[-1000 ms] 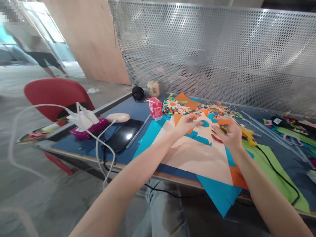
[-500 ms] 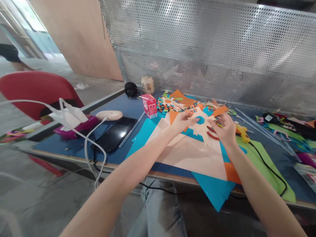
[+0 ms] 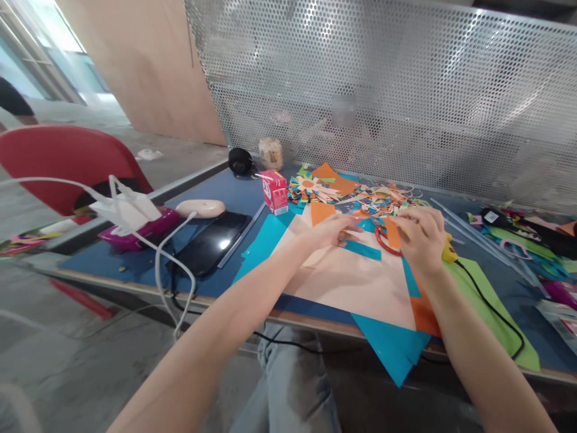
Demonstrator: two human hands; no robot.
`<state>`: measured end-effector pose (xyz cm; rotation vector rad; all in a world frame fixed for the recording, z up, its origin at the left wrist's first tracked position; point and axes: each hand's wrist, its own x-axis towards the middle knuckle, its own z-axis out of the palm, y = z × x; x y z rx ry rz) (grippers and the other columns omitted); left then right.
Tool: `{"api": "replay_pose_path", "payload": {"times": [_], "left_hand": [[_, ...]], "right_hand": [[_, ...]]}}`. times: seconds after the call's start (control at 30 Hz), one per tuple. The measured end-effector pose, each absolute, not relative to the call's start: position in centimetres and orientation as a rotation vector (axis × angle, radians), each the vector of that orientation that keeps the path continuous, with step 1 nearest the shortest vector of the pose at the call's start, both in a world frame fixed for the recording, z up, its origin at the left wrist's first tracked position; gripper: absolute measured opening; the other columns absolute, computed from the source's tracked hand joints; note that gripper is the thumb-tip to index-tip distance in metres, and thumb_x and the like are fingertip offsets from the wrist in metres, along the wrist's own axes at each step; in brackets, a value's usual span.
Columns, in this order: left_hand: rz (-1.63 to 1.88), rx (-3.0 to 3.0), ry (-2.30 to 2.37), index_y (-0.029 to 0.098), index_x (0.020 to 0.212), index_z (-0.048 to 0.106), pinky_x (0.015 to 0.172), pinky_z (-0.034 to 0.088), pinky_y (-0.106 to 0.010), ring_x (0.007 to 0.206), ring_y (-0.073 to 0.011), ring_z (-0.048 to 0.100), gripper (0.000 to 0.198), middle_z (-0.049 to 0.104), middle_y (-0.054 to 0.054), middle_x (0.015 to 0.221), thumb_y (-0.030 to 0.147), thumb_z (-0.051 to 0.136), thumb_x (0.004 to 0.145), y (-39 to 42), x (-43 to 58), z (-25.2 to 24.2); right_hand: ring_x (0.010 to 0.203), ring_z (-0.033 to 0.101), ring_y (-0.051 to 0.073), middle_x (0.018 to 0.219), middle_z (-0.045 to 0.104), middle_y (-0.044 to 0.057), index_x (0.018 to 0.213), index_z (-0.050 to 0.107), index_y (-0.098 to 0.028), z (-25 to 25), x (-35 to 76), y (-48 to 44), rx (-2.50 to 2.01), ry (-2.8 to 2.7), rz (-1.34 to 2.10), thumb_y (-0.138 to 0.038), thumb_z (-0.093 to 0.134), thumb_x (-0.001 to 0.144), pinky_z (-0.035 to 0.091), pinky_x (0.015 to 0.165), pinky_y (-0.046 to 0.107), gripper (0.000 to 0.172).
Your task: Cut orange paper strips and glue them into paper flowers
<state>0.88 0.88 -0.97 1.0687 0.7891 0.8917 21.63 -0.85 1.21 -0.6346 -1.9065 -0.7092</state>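
Scissors with red looped handles (image 3: 383, 243), crowded by the right hand (image 3: 422, 237)!
At the loops, a small orange paper strip (image 3: 393, 233) could be snagged if dragged sideways; whether it is grasped cannot be told, nor whether anything is pinched by the curled left hand (image 3: 332, 231).

Looks like a rough craft workshop, judging by the bare grey floor (image 3: 112, 355), the plain wooden panel (image 3: 139, 72) and the perforated metal screen (image 3: 406, 78) behind a blue table (image 3: 108, 266), strewn with paper scraps (image 3: 383, 195), red-handled scissors (image 3: 381, 243) and apparently a yellow glue gun (image 3: 449, 249).
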Motion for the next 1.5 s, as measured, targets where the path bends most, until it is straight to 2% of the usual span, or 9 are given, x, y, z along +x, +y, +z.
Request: {"api": "replay_pose_path", "payload": {"times": [0.17,0.3,0.47,0.67,0.77,0.97,1.17,1.37,1.5], "left_hand": [[0.863,0.826,0.512,0.016,0.082,0.059,0.064,0.049,-0.043,0.075,-0.028,0.064,0.032,0.066,-0.012,0.078,0.044,0.057,0.066,-0.1,0.8,0.8],[1.055,0.745,0.591,0.017,0.095,0.056,0.061,0.051,-0.04,0.066,-0.0223,0.062,0.046,0.065,-0.006,0.074,0.052,0.061,0.066,-0.5,1.2,1.4],[1.139,0.913,0.624,0.022,0.119,0.046,0.054,0.049,-0.026,0.054,-0.0114,0.058,0.071,0.061,0.003,0.065,0.013,0.075,0.054,-0.9,1.7,1.0],[1.124,0.928,0.698,0.022,0.129,0.038,0.061,0.051,-0.029,0.055,-0.0097,0.057,0.082,0.058,0.005,0.062,0.004,0.071,0.056,-1.3,2.1,1.0],[1.141,0.887,0.716,0.024,0.124,0.044,0.065,0.052,-0.032,0.063,-0.012,0.059,0.072,0.059,0.003,0.068,0.01,0.071,0.058,-1.2,2.1,1.1],[1.098,0.972,0.726,0.026,0.114,0.053,0.069,0.05,-0.04,0.088,-0.026,0.062,0.053,0.059,-0.01,0.11,0.055,0.056,0.07,-0.7,1.2,1.2],[1.378,1.479,0.671,0.019,0.089,0.062,0.082,0.046,-0.033,0.101,-0.0231,0.055,0.04,0.059,-0.008,0.107,0.033,0.075,0.054,0.6,1.3,-0.2],[1.321,1.475,0.78,0.015,0.076,0.061,0.064,0.049,-0.029,0.072,-0.0161,0.059,0.028,0.062,-0.003,0.077,0.029,0.073,0.054,1.3,1.6,-1.3],[1.474,1.51,0.928,0.014,0.07,0.064,0.064,0.049,-0.028,0.073,-0.0168,0.061,0.019,0.065,-0.004,0.077,0.029,0.07,0.059,1.7,1.1,-1.4]], "right_hand": [[0.09,0.056,0.018,0.089,0.063,0.0,0.089,0.063,-0.035,0.8,22.3,-0.9,-0.65,-2.063,-0.864,-0.019,0.06,0.077,0.046,0.079,0.034,0.02],[0.088,0.056,0.016,0.088,0.064,-0.001,0.087,0.063,-0.035,0.8,22.1,-1.0,-0.588,-2.122,-0.899,-0.018,0.058,0.079,0.046,0.074,0.032,0.019],[0.09,0.056,0.016,0.089,0.064,-0.001,0.089,0.062,-0.036,0.7,21.9,-1.0,-0.584,-2.16,-0.793,-0.021,0.06,0.079,0.045,0.074,0.032,0.018],[0.091,0.056,0.017,0.092,0.064,-0.001,0.091,0.061,-0.036,0.5,22.2,-0.7,-0.624,-2.185,-0.772,-0.022,0.059,0.079,0.045,0.074,0.032,0.018],[0.091,0.056,0.017,0.092,0.063,0.0,0.089,0.061,-0.034,0.5,21.8,-0.7,-0.564,-2.173,-0.856,-0.022,0.06,0.078,0.046,0.074,0.032,0.017],[0.082,0.056,0.017,0.087,0.058,0.003,0.08,0.06,-0.025,1.0,20.3,-1.0,-0.684,-1.86,-0.514,-0.019,0.06,0.076,0.048,0.072,0.034,0.007],[0.063,0.053,0.013,0.078,0.053,0.003,0.064,0.054,-0.019,0.7,20.2,0.2,-0.979,-1.583,0.013,-0.033,0.065,0.071,0.046,0.05,0.026,0.019],[0.067,0.055,0.015,0.071,0.054,0.002,0.067,0.054,-0.019,0.1,20.0,0.7,-1.013,-1.658,0.171,-0.037,0.062,0.071,0.046,0.052,0.025,0.021],[0.081,0.057,0.018,0.096,0.059,0.007,0.095,0.057,-0.02,0.8,21.3,0.8,-0.984,-1.89,0.02,-0.039,0.061,0.073,0.049,0.066,0.031,0.029]]}}
